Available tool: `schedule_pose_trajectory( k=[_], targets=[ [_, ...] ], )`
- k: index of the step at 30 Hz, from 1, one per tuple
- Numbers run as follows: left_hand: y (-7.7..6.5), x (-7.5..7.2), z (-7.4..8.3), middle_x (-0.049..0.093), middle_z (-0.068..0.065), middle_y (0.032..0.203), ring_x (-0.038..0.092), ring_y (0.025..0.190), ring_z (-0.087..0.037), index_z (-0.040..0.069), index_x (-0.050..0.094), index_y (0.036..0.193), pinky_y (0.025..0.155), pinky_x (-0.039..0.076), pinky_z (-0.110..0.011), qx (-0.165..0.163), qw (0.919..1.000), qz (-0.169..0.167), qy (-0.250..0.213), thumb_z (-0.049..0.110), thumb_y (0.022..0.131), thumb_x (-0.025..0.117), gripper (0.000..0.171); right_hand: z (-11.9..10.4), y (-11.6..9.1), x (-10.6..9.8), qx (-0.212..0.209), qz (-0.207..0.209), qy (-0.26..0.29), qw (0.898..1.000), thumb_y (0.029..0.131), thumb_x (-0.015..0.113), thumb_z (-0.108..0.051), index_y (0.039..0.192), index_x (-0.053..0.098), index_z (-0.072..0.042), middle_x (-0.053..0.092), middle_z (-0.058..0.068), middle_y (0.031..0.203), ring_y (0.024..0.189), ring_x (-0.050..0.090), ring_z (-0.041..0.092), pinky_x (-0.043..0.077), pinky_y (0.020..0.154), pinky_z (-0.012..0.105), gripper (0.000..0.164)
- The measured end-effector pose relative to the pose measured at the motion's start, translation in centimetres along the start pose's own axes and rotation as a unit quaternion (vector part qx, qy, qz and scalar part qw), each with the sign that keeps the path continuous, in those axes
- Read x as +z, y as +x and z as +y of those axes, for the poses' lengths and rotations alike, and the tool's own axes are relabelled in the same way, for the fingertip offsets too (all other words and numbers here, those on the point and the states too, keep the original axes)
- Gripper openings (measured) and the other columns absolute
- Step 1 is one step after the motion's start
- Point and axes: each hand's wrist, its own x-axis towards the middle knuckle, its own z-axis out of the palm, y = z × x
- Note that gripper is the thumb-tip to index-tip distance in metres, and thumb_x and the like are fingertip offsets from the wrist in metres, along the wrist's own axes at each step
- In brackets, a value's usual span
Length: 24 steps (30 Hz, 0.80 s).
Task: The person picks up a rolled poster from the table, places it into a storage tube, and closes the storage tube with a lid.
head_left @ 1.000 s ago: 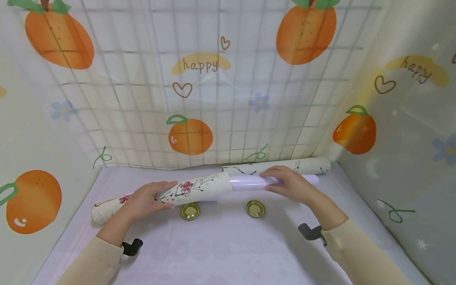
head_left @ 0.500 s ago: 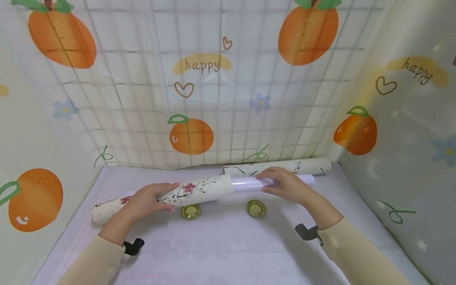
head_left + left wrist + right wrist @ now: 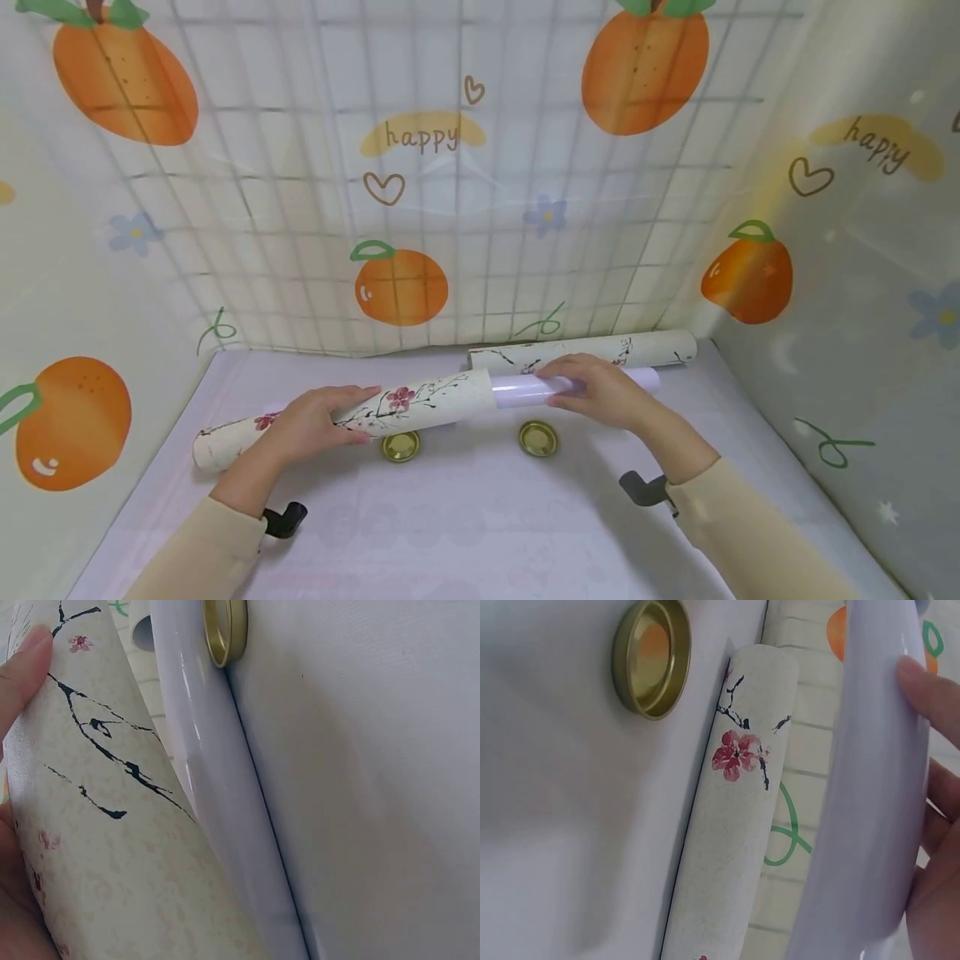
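Observation:
My left hand (image 3: 311,423) grips a cream cardboard tube (image 3: 442,400) printed with dark branches and red blossoms, held at a slant above the table. A glossy lavender roll (image 3: 513,390) sits partly inside the tube's right end; the part within is hidden. My right hand (image 3: 603,392) holds that roll near its outer end, thumb and fingers on opposite sides. The right wrist view shows the roll (image 3: 877,787) against the fingers. In the left wrist view, another lavender roll (image 3: 202,742) lies on the table behind the held tube.
A second blossom-printed tube (image 3: 660,346) lies along the back wall at the right. Two round gold lids (image 3: 401,446) rest on the pale table (image 3: 465,533), the right lid (image 3: 538,439) nearer the right hand. Patterned fabric walls (image 3: 480,225) enclose the table's back and sides.
My right hand has shifted slightly left with the lavender roll, and less of the roll shows outside the tube. The left hand and tube have edged a little to the right.

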Motion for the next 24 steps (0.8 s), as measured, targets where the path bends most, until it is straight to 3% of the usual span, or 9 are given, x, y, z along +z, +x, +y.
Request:
schedule_pose_trajectory(
  k=[8, 17, 24],
  targets=[
    [-0.3, 0.0, 0.0, 0.059, -0.006, 0.141, 0.052, 0.133, -0.030, 0.032, 0.055, 0.145, 0.110, 0.041, -0.051, -0.023, 0.9997, -0.009, -0.007, 0.045, 0.077, 0.085, 0.075, -0.3, -0.1, -0.6, 0.002, -0.008, 0.003, 1.000, 0.085, 0.082, -0.023, 0.125, 0.071, -0.018, 0.067, -0.003, 0.127, 0.121, 0.060, 0.023, 0.048, 0.101, 0.046, 0.042],
    [-0.5, 0.0, 0.2, 0.059, -0.006, 0.141, 0.052, 0.133, -0.031, 0.032, 0.055, 0.145, 0.109, 0.041, -0.052, -0.032, 0.9994, -0.005, -0.010, 0.038, 0.078, 0.086, 0.074, 0.5, -1.0, -1.3, -0.001, 0.018, -0.013, 1.000, 0.083, 0.083, -0.020, 0.121, 0.072, -0.010, 0.069, 0.005, 0.124, 0.119, 0.061, 0.032, 0.047, 0.100, 0.053, 0.040],
    [-0.4, -0.1, 0.2, 0.059, -0.003, 0.141, 0.052, 0.133, -0.031, 0.030, 0.056, 0.145, 0.109, 0.042, -0.052, -0.031, 0.9994, 0.001, -0.018, 0.038, 0.079, 0.086, 0.073, 1.5, -2.2, -2.3, 0.008, 0.043, -0.039, 0.998, 0.079, 0.086, -0.016, 0.118, 0.073, -0.011, 0.071, 0.003, 0.117, 0.109, 0.064, 0.026, 0.051, 0.092, 0.048, 0.042]
  ],
)
